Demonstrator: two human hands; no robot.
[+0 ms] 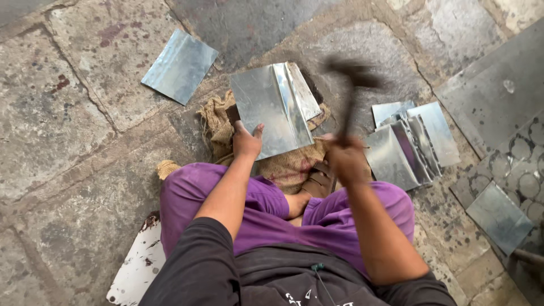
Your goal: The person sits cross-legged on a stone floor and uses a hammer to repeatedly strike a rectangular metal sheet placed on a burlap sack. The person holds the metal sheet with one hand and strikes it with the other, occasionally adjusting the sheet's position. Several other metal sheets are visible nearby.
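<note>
On the burlap [294, 164] | left hand [247, 141] pins folded metal sheet [272, 110], crease running away | right hand [345, 158] fist clamped on hammer [351, 90], head up, blurred

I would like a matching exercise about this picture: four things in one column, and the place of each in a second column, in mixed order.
Things:
1. hammer
2. folded metal sheet
3. single flat sheet
4. stack of bent sheets

Places:
A. alone on the stone floor, upper left
B. raised in the right hand
C. on the burlap cloth, steadied by the left hand
D. on the floor to the right of the knees

Pairs: 1-B, 2-C, 3-A, 4-D
</note>
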